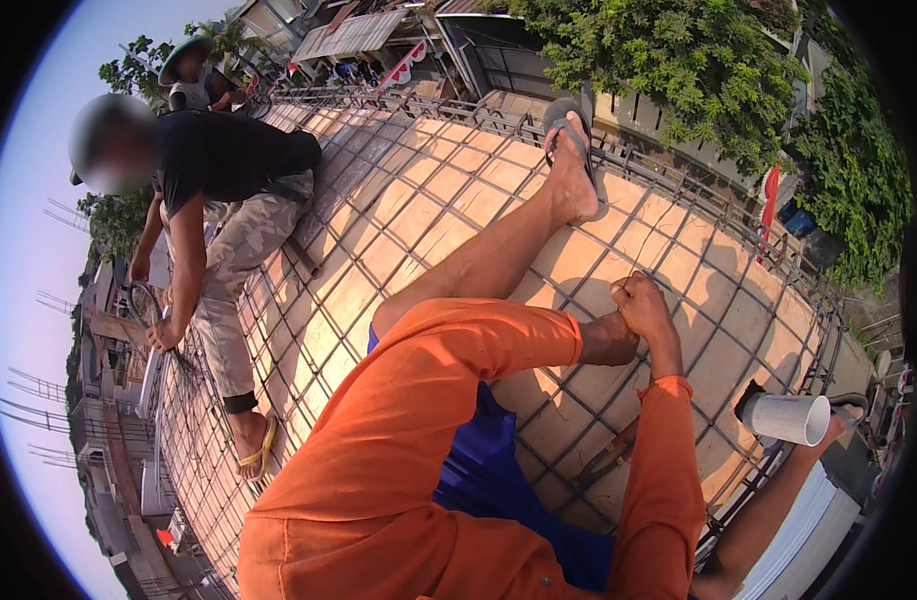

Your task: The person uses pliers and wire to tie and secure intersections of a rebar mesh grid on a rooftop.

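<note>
A grid of steel reinforcing bars lies over pale plywood formwork boards. Both hands meet low over this mesh, at the ends of orange sleeves. My right hand has its fingers curled; anything within them is hidden. Close against it, my left hand is in shadow and partly covered, so its fingers do not show clearly. Thin bits of wire lie among the bars beyond the hands. A pair of pincers rests on the mesh, between blue cloth and my right sleeve.
At left, a co-worker in camouflage trousers bends over, gripping a bundle of wire or thin bars. Another person in a wide hat is behind. A white plastic pipe stands up at right, near another person's leg. Bar cages edge the deck.
</note>
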`<state>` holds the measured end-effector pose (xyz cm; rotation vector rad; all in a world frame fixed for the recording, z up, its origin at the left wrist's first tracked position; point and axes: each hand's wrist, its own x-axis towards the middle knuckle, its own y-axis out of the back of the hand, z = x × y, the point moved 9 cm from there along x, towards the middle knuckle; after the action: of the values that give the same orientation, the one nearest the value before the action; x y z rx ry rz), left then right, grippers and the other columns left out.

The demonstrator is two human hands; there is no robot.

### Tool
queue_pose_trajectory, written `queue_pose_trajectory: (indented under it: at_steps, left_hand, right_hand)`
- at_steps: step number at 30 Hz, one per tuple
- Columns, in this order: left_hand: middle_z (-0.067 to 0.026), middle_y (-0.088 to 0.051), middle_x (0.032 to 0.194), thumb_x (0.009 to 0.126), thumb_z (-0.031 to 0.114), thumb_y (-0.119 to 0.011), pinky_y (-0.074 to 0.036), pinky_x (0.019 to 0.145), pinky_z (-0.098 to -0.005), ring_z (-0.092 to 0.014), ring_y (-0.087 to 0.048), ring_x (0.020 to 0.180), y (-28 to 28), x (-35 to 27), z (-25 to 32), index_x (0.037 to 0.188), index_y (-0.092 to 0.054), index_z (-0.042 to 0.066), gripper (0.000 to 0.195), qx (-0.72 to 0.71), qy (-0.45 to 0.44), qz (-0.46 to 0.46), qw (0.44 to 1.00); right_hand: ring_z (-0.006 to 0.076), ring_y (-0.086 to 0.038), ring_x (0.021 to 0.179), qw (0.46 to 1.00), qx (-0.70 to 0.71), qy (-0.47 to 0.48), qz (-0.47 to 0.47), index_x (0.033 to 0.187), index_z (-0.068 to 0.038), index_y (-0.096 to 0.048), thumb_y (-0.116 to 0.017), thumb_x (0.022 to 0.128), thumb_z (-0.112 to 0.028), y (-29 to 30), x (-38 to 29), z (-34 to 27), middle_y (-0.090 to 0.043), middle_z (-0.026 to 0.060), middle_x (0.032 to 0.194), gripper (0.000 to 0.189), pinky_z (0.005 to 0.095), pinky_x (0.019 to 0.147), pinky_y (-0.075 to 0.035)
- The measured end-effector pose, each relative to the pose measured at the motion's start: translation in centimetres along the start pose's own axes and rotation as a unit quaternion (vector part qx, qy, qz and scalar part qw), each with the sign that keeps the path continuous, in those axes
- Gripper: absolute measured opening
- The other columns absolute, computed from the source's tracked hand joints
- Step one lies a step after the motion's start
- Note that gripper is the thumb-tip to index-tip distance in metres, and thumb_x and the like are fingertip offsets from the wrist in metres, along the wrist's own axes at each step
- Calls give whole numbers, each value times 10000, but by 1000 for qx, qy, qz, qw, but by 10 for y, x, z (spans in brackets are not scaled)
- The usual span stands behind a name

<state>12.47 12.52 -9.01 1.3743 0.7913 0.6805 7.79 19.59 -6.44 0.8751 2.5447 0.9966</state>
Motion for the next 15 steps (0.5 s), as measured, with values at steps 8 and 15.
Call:
queue_pose_trajectory:
  at_steps: [8, 15]
  left_hand:
    - [-101, -663, 903, 799, 150, -525, -509, 765, -376, -233, -638, 874, -13, -5, -52, 946, -630, 50, 207, -325, 150, 38, 933]
    - [-168, -666, 826, 810, 216, -544, -532, 741, -411, -285, -665, 827, -4, -7, -51, 918, -636, 31, 233, -180, 279, -2, 943]
  right_hand:
    - [349, -568, 935, 997, 6, 44, 68, 1051, -11, -641, -534, 907, -255, 15, -2, -30, -581, 173, 983, 303, 413, 820, -450]
    - [346, -525, 919, 942, 89, -76, 316, 1109, -3, -590, -477, 921, -146, 28, -68, 28, -546, 178, 978, 262, 430, 856, -419]
